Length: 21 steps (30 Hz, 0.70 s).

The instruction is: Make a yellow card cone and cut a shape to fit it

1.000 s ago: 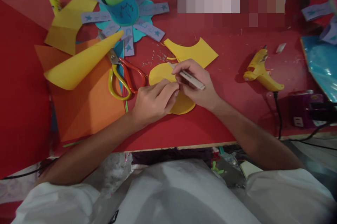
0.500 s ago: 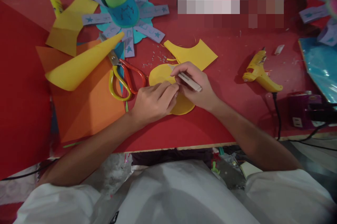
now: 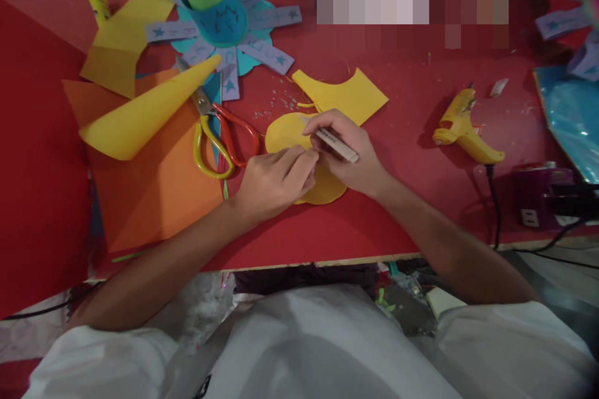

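Observation:
A rounded yellow paper piece (image 3: 286, 130) lies on the red table under both hands. My right hand (image 3: 353, 146) is closed around a slim white stick with dark lettering (image 3: 337, 144); its exact kind I cannot tell. Fingertips of my left hand (image 3: 276, 180) are pinched together over the paper, meeting those of the right. What they grip, if anything, is hidden. Scissors with one yellow and one red handle (image 3: 204, 108) lie left of the hands, blades partly covered by a yellow paper cone (image 3: 154, 113). Beyond the hands rests a yellow paper offcut (image 3: 358, 96).
Orange paper (image 3: 154, 199) lies at the left. A green and blue paper tube (image 3: 222, 21) with lilac strips stands behind. A yellow glue gun (image 3: 461, 127) with a black cord lies right, near a purple box (image 3: 543, 196) and a shiny blue sheet (image 3: 573, 124).
My view has shifted very slightly. Both hands and the white stick keep practically the same pose over the yellow paper.

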Each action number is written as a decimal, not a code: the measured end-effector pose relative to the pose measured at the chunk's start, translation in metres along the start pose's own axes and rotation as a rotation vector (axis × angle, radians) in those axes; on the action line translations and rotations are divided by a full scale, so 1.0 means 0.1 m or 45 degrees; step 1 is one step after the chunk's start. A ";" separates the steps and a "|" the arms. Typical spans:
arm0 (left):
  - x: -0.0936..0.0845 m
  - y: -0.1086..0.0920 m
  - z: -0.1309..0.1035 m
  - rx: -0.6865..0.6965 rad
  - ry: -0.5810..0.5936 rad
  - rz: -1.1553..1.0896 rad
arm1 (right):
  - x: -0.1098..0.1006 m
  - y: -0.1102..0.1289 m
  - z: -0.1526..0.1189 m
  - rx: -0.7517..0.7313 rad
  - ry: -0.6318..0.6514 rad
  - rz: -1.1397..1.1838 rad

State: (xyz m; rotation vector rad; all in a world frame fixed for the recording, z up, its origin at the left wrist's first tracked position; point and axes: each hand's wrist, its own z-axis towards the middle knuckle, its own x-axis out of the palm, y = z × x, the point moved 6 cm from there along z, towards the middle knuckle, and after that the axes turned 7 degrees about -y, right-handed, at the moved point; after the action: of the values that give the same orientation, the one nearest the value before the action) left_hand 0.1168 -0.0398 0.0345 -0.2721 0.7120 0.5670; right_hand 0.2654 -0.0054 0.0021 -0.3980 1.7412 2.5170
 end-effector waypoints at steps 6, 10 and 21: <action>-0.01 0.02 -0.01 -0.020 -0.027 -0.019 | -0.01 -0.03 0.00 0.007 0.018 0.000; -0.01 0.04 -0.01 -0.060 -0.017 -0.035 | -0.02 -0.03 0.01 0.011 0.011 0.012; 0.00 0.16 -0.02 -0.370 0.009 -0.424 | -0.04 -0.02 0.04 0.075 0.002 0.158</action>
State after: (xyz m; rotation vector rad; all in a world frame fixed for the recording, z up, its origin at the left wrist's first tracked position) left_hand 0.1065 -0.0275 0.0318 -0.6505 0.5738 0.3493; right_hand 0.2693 -0.0007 0.0021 -0.2970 1.8919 2.5397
